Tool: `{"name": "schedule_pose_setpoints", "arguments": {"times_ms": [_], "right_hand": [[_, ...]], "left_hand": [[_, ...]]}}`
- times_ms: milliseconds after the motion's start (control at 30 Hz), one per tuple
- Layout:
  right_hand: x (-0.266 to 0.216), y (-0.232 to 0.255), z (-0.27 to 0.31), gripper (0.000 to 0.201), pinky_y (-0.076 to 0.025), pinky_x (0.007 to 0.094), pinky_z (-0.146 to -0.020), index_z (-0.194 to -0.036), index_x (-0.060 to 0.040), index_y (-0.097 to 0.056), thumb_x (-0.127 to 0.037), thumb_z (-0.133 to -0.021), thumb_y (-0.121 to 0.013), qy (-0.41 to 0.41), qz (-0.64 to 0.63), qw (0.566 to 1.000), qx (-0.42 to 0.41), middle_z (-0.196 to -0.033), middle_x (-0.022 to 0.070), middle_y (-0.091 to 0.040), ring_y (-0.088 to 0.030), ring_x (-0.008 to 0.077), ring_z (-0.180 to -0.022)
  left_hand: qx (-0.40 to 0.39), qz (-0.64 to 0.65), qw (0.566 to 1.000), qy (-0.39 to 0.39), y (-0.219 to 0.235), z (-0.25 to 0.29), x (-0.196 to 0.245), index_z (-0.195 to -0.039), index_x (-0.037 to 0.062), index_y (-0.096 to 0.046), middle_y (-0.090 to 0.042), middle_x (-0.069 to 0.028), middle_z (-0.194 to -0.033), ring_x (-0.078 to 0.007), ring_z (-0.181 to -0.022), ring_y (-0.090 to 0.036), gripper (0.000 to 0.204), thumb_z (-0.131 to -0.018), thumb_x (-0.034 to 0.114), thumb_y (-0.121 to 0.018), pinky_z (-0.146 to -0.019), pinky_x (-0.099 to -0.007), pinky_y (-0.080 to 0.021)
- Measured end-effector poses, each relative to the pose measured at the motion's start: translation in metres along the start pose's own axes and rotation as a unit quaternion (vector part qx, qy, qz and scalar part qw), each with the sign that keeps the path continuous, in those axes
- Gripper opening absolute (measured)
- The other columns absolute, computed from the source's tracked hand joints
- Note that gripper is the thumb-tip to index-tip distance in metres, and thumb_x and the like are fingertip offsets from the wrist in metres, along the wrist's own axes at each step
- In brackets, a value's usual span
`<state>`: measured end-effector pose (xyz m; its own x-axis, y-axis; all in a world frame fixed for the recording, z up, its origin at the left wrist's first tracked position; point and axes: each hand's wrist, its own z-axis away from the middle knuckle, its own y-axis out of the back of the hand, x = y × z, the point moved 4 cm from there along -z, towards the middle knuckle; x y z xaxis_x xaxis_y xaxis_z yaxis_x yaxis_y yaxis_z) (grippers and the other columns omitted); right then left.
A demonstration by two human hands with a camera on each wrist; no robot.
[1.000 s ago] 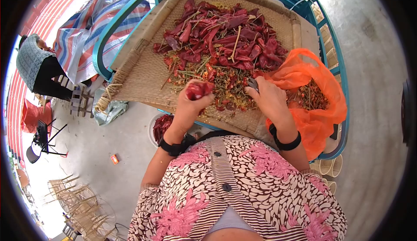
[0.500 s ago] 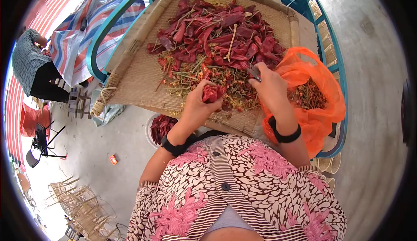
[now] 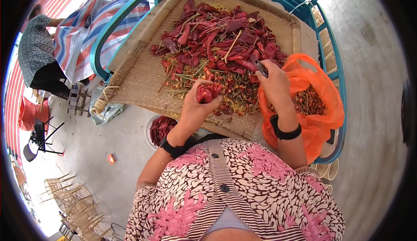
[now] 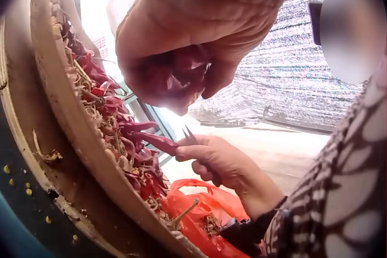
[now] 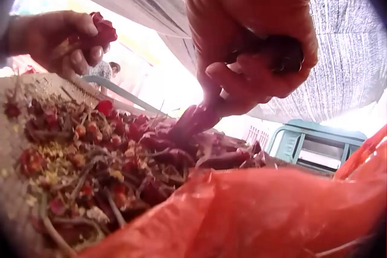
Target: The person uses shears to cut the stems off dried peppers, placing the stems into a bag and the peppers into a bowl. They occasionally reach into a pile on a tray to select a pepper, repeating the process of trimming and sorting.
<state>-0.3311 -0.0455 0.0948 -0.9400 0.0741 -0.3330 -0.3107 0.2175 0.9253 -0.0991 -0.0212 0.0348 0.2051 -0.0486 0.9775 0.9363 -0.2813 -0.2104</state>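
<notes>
A pile of dried red chillies (image 3: 230,28) lies on a woven tray (image 3: 134,78), with cut stems and bits along its near side. My left hand (image 3: 196,104) grips a bunch of red chillies (image 3: 209,93) above these bits. Dark-handled scissors (image 3: 261,68) are in my right hand (image 3: 276,84), at the pile's near right. In the left wrist view, the thumb and fingers of my right hand (image 4: 221,161) pinch a red chilli (image 4: 160,143), with the scissor blades (image 4: 190,136) beside it. The right wrist view shows this chilli (image 5: 196,120) at the fingertips.
An orange plastic bag (image 3: 321,119) holding stems is at the tray's right. A white tub of chillies (image 3: 161,130) stands on the floor below the near edge. Teal metal rails (image 3: 97,52) flank the tray. Another person (image 3: 37,54) is at the far left by striped sheeting (image 3: 87,36).
My right hand has moved up and right from the stems to the pile and now pinches a chilli. My left hand has shifted slightly right, still gripping its bunch. The other person has straightened up somewhat.
</notes>
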Motion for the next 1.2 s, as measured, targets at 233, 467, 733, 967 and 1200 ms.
{"name": "schedule_pose_setpoints", "arguments": {"times_ms": [233, 467, 733, 967, 1200], "right_hand": [[-0.029, 0.034, 0.021, 0.029, -0.049, 0.0408, -0.073, -0.106, -0.0071, -0.057, -0.012, -0.081, -0.071, 0.027, -0.096, 0.995, -0.023, -0.095, 0.0118, -0.066, -0.065, 0.0311, -0.086], [-0.042, 0.023, 0.033, 0.026, -0.046, 0.0263, -0.064, -0.106, -0.0038, -0.060, -0.011, -0.084, -0.071, -0.004, -0.440, 0.893, -0.096, -0.082, 0.0022, -0.062, -0.057, 0.0097, -0.072], [-0.066, 0.005, 0.048, 0.016, -0.047, 0.0253, -0.062, -0.097, -0.0029, -0.064, -0.005, -0.083, -0.072, 0.081, -0.407, 0.910, 0.025, -0.088, 0.0030, -0.061, -0.057, 0.0117, -0.072], [-0.094, 0.001, 0.060, 0.027, -0.050, 0.0319, -0.062, -0.092, -0.0054, -0.058, 0.007, -0.071, -0.069, 0.270, -0.214, 0.926, 0.155, -0.095, 0.0070, -0.061, -0.064, 0.0267, -0.078], [-0.079, -0.023, 0.052, 0.010, -0.028, 0.0199, -0.040, -0.093, -0.0077, -0.057, -0.015, -0.094, -0.064, -0.064, -0.684, 0.694, -0.216, -0.065, -0.0048, -0.051, -0.040, 0.0028, -0.044]], "left_hand": [[-0.058, -0.165, 0.963, -0.206, -0.023, -0.023, 0.027, -0.109, 0.0050, -0.054, -0.060, -0.0057, -0.124, -0.0100, -0.108, -0.055, 0.031, -0.082, 0.000, -0.070, -0.091, -0.0270, -0.046], [-0.064, -0.011, 0.995, -0.074, -0.030, -0.019, 0.024, -0.111, 0.0066, -0.052, -0.063, -0.0015, -0.107, -0.0081, -0.096, -0.057, 0.036, -0.082, -0.001, -0.071, -0.085, -0.0245, -0.048], [0.001, 0.099, 0.994, -0.041, -0.019, -0.007, 0.022, -0.112, 0.0069, -0.053, -0.062, 0.0022, -0.095, -0.0050, -0.084, -0.056, 0.036, -0.083, 0.003, -0.074, -0.076, -0.0218, -0.047], [0.043, 0.088, 0.992, -0.086, -0.014, 0.001, 0.020, -0.097, 0.0053, -0.058, -0.058, 0.0042, -0.086, -0.0039, -0.075, -0.050, 0.018, -0.084, 0.001, -0.070, -0.068, -0.0208, -0.044], [-0.050, 0.169, 0.982, 0.065, -0.003, 0.009, 0.019, -0.099, 0.0066, -0.055, -0.053, 0.0028, -0.073, -0.0063, -0.062, -0.046, 0.024, -0.081, 0.002, -0.069, -0.055, -0.0221, -0.034]]}}
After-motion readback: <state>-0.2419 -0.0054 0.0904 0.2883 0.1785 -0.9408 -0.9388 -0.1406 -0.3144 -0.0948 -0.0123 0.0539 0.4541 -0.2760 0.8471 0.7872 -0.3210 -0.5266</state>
